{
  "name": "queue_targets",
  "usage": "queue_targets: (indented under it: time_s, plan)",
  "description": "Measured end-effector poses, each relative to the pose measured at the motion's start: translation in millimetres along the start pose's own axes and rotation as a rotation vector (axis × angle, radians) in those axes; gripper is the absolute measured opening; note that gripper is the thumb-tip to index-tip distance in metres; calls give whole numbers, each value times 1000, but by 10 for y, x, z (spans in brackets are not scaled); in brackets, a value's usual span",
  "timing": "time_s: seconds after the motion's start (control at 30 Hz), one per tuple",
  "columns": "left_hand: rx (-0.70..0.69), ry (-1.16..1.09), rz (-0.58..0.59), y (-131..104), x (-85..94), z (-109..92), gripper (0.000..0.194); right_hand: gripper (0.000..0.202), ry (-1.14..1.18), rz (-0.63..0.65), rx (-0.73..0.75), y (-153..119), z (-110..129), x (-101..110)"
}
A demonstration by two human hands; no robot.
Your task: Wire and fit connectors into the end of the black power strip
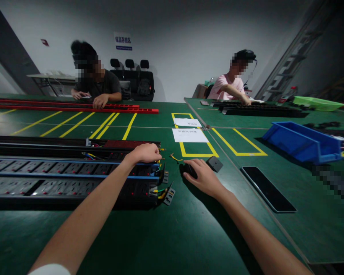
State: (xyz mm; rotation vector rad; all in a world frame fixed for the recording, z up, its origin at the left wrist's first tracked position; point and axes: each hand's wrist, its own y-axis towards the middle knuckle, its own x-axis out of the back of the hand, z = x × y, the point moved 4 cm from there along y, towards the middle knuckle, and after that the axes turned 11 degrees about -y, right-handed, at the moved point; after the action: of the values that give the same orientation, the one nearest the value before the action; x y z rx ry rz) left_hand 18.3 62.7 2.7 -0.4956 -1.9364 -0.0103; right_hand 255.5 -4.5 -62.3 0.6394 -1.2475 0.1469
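Several long black power strips (74, 187) lie side by side on the green table, some with blue edges. My left hand (146, 152) is closed over the right end of the rear strips, and whatever its fingers grip is hidden. Grey perforated end brackets (169, 195) and yellow-green wires stick out from the nearer strip ends. To the right, my right hand (203, 176) is wrapped round a small black part (190, 170), low over the tabletop. Just beyond that hand sits a dark square block (215, 164). A short yellow wire (176, 157) lies between the two hands.
A dark phone-like slab (268, 189) and a blue bin (302, 142) are on the right. White paper sheets (189, 135) lie ahead within yellow tape lines. Across the table, one person works at red strips (123, 108), another at black strips (255, 109).
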Motion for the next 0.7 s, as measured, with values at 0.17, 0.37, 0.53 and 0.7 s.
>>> queue_targets:
  time_s: [0.17,0.37,0.53,0.7]
  plan:
    - [-3,-9,3,1,-2,1,22,39,-1,-3,1,-5,-6,-1]
    - [7,-4,11,-13,6,-15,22,38,-9,8,-1,-7,7,5]
    - [-4,3,7,-3,4,-7,22,38,-10,12,-1,-4,6,9]
    - [-7,10,6,7,-1,6,23,39,-6,17,-8,-3,4,8]
